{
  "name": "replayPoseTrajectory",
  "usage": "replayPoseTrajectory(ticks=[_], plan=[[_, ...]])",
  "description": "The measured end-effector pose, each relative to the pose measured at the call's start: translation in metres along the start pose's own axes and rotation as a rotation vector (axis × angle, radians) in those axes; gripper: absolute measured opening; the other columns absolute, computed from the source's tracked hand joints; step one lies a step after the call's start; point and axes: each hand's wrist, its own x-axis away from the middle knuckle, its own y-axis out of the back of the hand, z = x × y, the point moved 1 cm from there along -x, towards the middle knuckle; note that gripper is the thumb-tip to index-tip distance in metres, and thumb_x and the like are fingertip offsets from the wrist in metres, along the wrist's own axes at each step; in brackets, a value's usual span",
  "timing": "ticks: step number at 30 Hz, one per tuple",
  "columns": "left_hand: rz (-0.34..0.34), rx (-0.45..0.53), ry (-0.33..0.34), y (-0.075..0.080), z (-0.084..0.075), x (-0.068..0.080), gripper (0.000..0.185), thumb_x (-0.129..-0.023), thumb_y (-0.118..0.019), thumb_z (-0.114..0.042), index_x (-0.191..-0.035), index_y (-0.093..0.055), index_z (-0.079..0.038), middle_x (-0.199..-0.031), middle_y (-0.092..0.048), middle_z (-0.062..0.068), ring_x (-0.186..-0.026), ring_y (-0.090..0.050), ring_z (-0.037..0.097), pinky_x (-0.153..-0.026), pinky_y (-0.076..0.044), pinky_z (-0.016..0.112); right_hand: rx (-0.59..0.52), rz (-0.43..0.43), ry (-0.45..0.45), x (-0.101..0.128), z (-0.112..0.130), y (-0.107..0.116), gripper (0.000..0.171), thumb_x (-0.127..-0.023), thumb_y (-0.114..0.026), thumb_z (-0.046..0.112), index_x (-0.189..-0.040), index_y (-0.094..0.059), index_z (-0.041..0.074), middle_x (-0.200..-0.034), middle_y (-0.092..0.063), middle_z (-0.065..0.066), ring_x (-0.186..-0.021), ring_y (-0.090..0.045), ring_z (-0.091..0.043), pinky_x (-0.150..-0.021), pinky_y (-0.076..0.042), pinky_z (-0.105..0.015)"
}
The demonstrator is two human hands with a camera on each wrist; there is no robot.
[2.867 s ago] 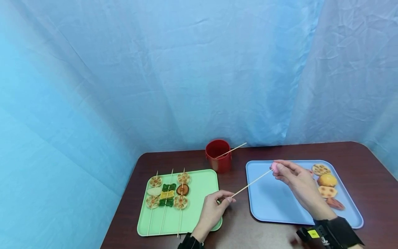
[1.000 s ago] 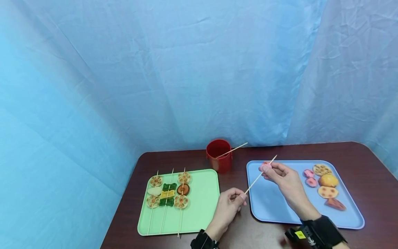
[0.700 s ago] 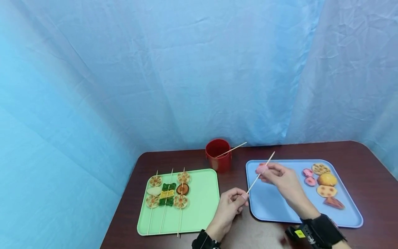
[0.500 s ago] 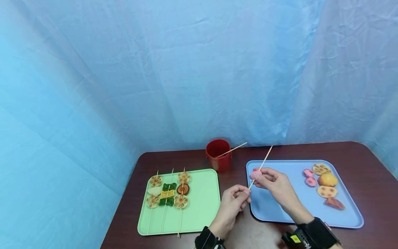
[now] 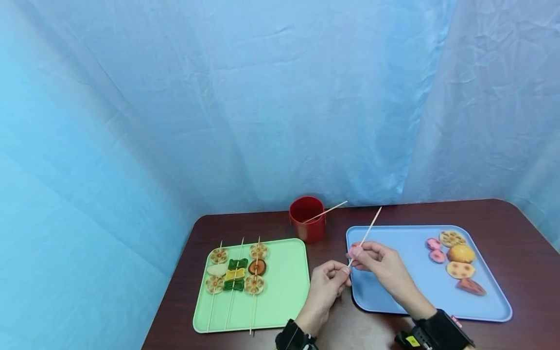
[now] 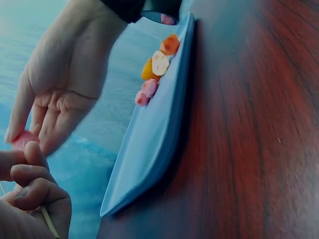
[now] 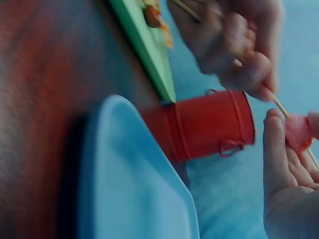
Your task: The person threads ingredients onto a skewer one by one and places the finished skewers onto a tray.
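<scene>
On the dark wooden tabletop (image 5: pixel 503 218), a blue tray (image 5: pixel 393 291) with loose food pieces lies toward the right edge and a green tray (image 5: pixel 284 291) with three filled skewers lies toward the left edge. Over the blue tray's near left corner, the right hand (image 5: pixel 380 262) pinches a pink food piece (image 5: pixel 355 250) between thumb and fingertips. This piece sits on a bamboo skewer (image 5: pixel 369 228), whose lower end the left hand (image 5: pixel 325 287) pinches with curled fingers.

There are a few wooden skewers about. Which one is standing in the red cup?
The bare skewer leaning out of the red cup. The three loaded skewers lie flat on the green tray, and another is held between the two hands.
</scene>
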Motion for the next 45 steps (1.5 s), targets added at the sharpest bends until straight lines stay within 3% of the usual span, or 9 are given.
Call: replayPoseTrajectory(ticks=[11, 16, 19, 24, 29, 33, 37, 40, 45], plan=[[-0.03, 0.0, -0.022, 0.0, 0.0, 0.0, 0.011, -0.095, -0.067, -0.006, -0.093, -0.068, 0.004, -0.064, -0.059, -0.002, -0.051, -0.039, 0.005, -0.047, -0.029, 0.018, 0.055, 0.019, 0.027, 0.002, -0.009, -0.012, 0.036, -0.102, -0.068, 0.028, -0.116, -0.069, -0.005, -0.109, -0.074, -0.016, -0.095, -0.073, -0.013, -0.083, -0.06, -0.035], [-0.039, -0.045, -0.032, 0.003, 0.002, 0.001, 0.014, -0.096, -0.067, -0.009, -0.095, -0.069, 0.005, -0.066, -0.06, -0.003, -0.051, -0.04, 0.005, -0.048, -0.031, 0.019, 0.104, 0.044, 0.021, 0.001, -0.008, -0.004, 0.041, -0.103, -0.067, 0.03, -0.124, -0.066, -0.005, -0.115, -0.073, -0.016, -0.099, -0.073, -0.014, -0.086, -0.059, -0.035], [-0.058, -0.087, -0.024, 0.007, 0.002, 0.002, 0.015, -0.097, -0.068, -0.011, -0.097, -0.07, 0.004, -0.067, -0.061, -0.002, -0.053, -0.043, 0.007, -0.049, -0.033, 0.021, 0.178, 0.019, 0.017, -0.001, -0.005, 0.01, 0.048, -0.104, -0.063, 0.034, -0.132, -0.063, -0.005, -0.119, -0.073, -0.018, -0.1, -0.073, -0.016, -0.087, -0.059, -0.035], [-0.075, -0.142, -0.011, 0.014, 0.003, 0.001, 0.017, -0.098, -0.068, -0.013, -0.098, -0.07, 0.004, -0.069, -0.062, -0.001, -0.055, -0.045, 0.008, -0.048, -0.033, 0.023, 0.314, -0.081, 0.069, -0.005, 0.0, 0.044, 0.049, -0.106, -0.06, 0.035, -0.131, -0.063, -0.007, -0.113, -0.074, -0.02, -0.095, -0.074, -0.02, -0.083, -0.06, -0.033], [-0.065, -0.164, -0.019, 0.019, 0.003, 0.001, 0.016, -0.098, -0.067, -0.012, -0.097, -0.07, 0.004, -0.068, -0.062, -0.002, -0.055, -0.046, 0.009, -0.048, -0.034, 0.023, 0.556, -0.145, 0.101, -0.006, 0.003, 0.082, 0.05, -0.105, -0.059, 0.041, -0.124, -0.067, -0.005, -0.105, -0.075, -0.016, -0.092, -0.074, -0.025, -0.073, -0.059, -0.027], [-0.062, -0.183, -0.022, 0.024, 0.004, 0.001, 0.014, -0.098, -0.066, -0.01, -0.098, -0.07, 0.003, -0.069, -0.063, -0.001, -0.057, -0.047, 0.009, -0.05, -0.036, 0.023, 0.708, -0.127, 0.078, -0.008, 0.002, 0.111, 0.053, -0.106, -0.055, 0.046, -0.121, -0.068, -0.004, -0.103, -0.075, -0.014, -0.091, -0.072, -0.028, -0.066, -0.055, -0.028], [-0.068, -0.209, -0.028, 0.027, 0.005, 0.0, 0.014, -0.098, -0.066, -0.01, -0.099, -0.07, 0.003, -0.07, -0.064, -0.001, -0.057, -0.047, 0.01, -0.05, -0.037, 0.023, 0.818, -0.133, 0.061, -0.01, 0.001, 0.132, 0.051, -0.106, -0.056, 0.044, -0.119, -0.07, -0.003, -0.094, -0.074, -0.01, -0.078, -0.066, -0.021, -0.061, -0.049, -0.032], [-0.067, -0.217, -0.032, 0.029, 0.006, 0.0, 0.015, -0.098, -0.066, -0.01, -0.099, -0.07, 0.004, -0.069, -0.063, -0.001, -0.056, -0.046, 0.009, -0.049, -0.036, 0.022, 0.873, -0.116, 0.018, -0.011, 0.004, 0.143, 0.045, -0.106, -0.059, 0.038, -0.118, -0.069, -0.004, -0.082, -0.068, -0.005, -0.07, -0.06, -0.018, -0.06, -0.043, -0.034], [-0.06, -0.221, -0.042, 0.03, 0.006, 0.001, 0.016, -0.098, -0.067, -0.01, -0.098, -0.069, 0.006, -0.068, -0.063, -0.002, -0.055, -0.045, 0.008, -0.05, -0.039, 0.021, 0.985, -0.073, -0.047, -0.009, 0.006, 0.154, 0.032, -0.103, -0.063, 0.025, -0.111, -0.069, -0.006, -0.077, -0.061, -0.003, -0.069, -0.054, -0.021, -0.059, -0.039, -0.036]])
